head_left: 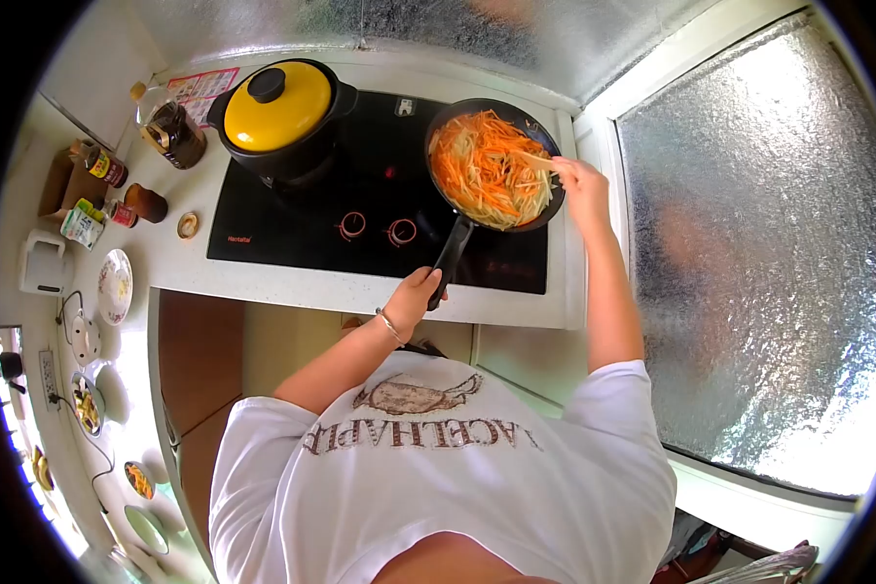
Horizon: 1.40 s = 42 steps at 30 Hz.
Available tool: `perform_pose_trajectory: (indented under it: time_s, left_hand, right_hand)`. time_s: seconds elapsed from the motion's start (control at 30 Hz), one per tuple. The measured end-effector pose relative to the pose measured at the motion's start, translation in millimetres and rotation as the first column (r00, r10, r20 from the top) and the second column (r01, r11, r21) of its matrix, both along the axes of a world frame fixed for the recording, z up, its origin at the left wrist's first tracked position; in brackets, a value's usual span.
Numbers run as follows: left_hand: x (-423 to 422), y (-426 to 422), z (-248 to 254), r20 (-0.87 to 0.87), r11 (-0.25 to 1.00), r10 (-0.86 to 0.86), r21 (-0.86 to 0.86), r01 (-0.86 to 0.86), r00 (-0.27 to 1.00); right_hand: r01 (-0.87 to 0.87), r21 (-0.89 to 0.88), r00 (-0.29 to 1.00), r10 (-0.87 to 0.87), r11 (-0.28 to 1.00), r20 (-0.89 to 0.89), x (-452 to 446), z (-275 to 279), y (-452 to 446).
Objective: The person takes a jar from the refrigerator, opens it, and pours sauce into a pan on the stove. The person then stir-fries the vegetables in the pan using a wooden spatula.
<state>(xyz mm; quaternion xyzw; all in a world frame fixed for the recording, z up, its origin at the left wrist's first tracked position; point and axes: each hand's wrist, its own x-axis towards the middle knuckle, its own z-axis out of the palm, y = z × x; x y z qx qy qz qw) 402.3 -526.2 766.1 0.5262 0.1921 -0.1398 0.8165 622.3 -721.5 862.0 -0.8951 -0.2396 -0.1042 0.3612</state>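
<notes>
A dark frying pan [545,212] stands on the right side of the black cooktop [292,229]. Shredded orange and pale vegetables [487,165] fill it. My left hand [419,295], with a bracelet at the wrist, is wrapped round the pan's black handle [451,255]. At the pan's right rim, my right hand [579,180] is closed on a light wooden utensil [533,159], whose far end lies among the shreds.
A black pot [302,161] with a yellow lid [297,102] stands on the cooktop's left. Bottles, jars and a patterned plate [115,287] line the left counter. A textured glass window [759,243] is at the right.
</notes>
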Motion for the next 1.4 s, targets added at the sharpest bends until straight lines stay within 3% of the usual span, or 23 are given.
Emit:
perform_pose_trajectory:
  time_s: [0.13,0.37,0.4,0.53,0.63,0.7,0.73,0.9,0.97,1.03,1.1,1.13,1.17,1.23,1.27,1.33,1.4]
  left_hand:
    - [-1,1,-1,-0.002,1.000,-0.010,-0.008,0.010,1.000]
    - [0,2,-2,0.019,1.000,-0.028,0.009,0.028,0.999]
    - [1,2,-2,0.014,1.000,-0.027,0.009,0.026,1.000]
    - [1,2,-9,0.012,0.999,-0.033,0.003,0.033,0.999]
    - [1,2,-9,0.043,1.000,-0.015,-0.007,0.015,0.999]
    - [1,2,-7,0.033,1.000,-0.022,0.006,0.022,0.999]
    - [2,2,-8,0.035,1.000,-0.020,0.005,0.020,0.999]
    - [1,3,-3,0.006,0.999,-0.025,-0.021,0.025,1.000]
    - [2,3,-4,0.019,1.000,-0.026,-0.008,0.026,0.999]
    - [0,3,-5,0.028,0.999,-0.041,0.009,0.041,0.999]
    - [2,3,-6,0.026,0.999,-0.030,0.010,0.030,0.999]
    - [3,2,-6,0.029,1.000,-0.028,0.010,0.028,0.999]
    - [3,2,-6,0.019,1.000,-0.016,-0.001,0.016,1.000]
    - [2,1,-5,0.003,1.000,-0.007,-0.008,0.007,1.000]
    - [2,2,-4,0.016,1.000,-0.018,0.009,0.017,1.000]
    - [0,2,-4,0.028,0.999,-0.031,0.030,0.030,0.999]
    - [1,1,-6,0.034,1.000,-0.012,0.004,0.012,0.999]
  right_hand:
    - [0.149,-0.017,0.987,-0.148,0.989,0.066,31,8,-12]
    - [0.193,0.050,0.977,-0.196,0.980,0.080,75,-8,2]
    - [0.160,0.058,0.973,-0.167,0.985,0.157,83,-16,4]
    - [0.014,0.054,0.994,-0.020,0.998,0.110,86,-34,32]
    - [-0.076,-0.047,0.997,0.075,0.996,-0.035,52,-14,56]
    - [-0.309,-0.209,0.951,0.299,0.928,-0.075,36,-4,56]
    - [-0.334,-0.252,0.943,0.321,0.908,-0.092,31,1,51]
    - [-0.205,-0.105,0.960,0.179,0.973,-0.216,-6,47,37]
    - [-0.398,-0.141,0.915,0.381,0.907,-0.132,-6,29,37]
    - [-0.336,-0.126,0.940,0.324,0.933,-0.103,-6,22,38]
    - [-0.104,-0.121,0.994,0.101,0.987,-0.026,15,7,32]
    - [-0.098,0.007,0.995,0.098,0.995,-0.008,21,0,28]
    - [-0.101,0.007,0.995,0.101,0.995,-0.006,18,8,35]
    - [0.131,0.058,0.976,-0.118,0.990,-0.185,2,27,58]
    - [0.134,0.062,0.974,-0.120,0.989,-0.190,3,20,67]
    - [0.123,0.276,0.978,-0.070,0.953,-0.194,19,-2,80]
    - [0.185,0.281,0.965,-0.119,0.942,-0.235,38,-25,72]
